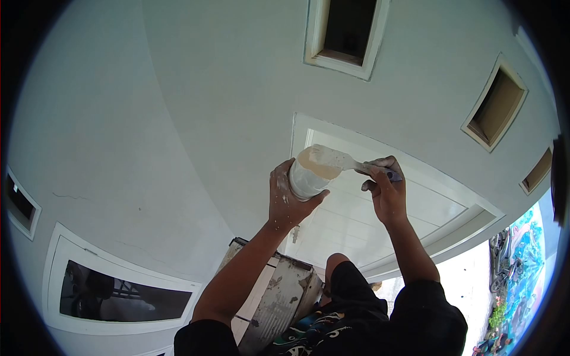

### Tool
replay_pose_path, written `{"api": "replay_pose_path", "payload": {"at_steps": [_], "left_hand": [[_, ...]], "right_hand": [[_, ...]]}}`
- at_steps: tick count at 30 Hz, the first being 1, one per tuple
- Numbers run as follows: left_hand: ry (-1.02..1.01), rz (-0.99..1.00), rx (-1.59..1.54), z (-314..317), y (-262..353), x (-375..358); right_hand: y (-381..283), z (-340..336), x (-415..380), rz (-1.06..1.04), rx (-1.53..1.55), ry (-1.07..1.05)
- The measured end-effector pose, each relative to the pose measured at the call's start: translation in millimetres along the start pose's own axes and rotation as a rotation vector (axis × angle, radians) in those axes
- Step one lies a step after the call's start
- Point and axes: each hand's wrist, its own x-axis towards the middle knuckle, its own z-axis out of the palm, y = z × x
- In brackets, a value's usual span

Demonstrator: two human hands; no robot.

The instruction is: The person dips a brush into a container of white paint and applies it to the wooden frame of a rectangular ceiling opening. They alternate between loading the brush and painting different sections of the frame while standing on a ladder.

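My left hand [287,196] is wrapped round a white tub [307,182] and tilts it, with its open top showing a cream-coloured inside. White specks dot the back of this hand. To the right, my right hand [385,184] grips the dark handle of a putty knife [360,167]. The knife's wide blade, coated in whitish paste, lies over the mouth of the tub. Whether the blade touches the rim or the contents I cannot tell.
A white panelled door [356,219] in its frame stands beyond my hands. Small framed openings [497,107] pierce the grey wall [219,89]. A long window [124,291] is at lower left. Below me is a worn, paint-stained platform [282,302]. Motorcycles [500,261] stand far right.
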Motion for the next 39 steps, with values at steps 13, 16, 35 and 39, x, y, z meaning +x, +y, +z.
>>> {"api": "replay_pose_path", "payload": {"at_steps": [13,16,35,39], "left_hand": [[0.054,-0.058,-0.027,1,-1,0],[0.062,-0.062,-0.040,0,-1,0],[-0.023,-0.092,0.036,-1,3,-1],[-0.028,-0.119,0.042,-2,5,1]], "right_hand": [[19,9,10,0.117,0.353,0.010],[20,14,12,0.118,0.376,-0.009],[2,78,177,-0.925,-0.404,0.132],[10,80,182,-0.868,-0.482,0.118]]}}
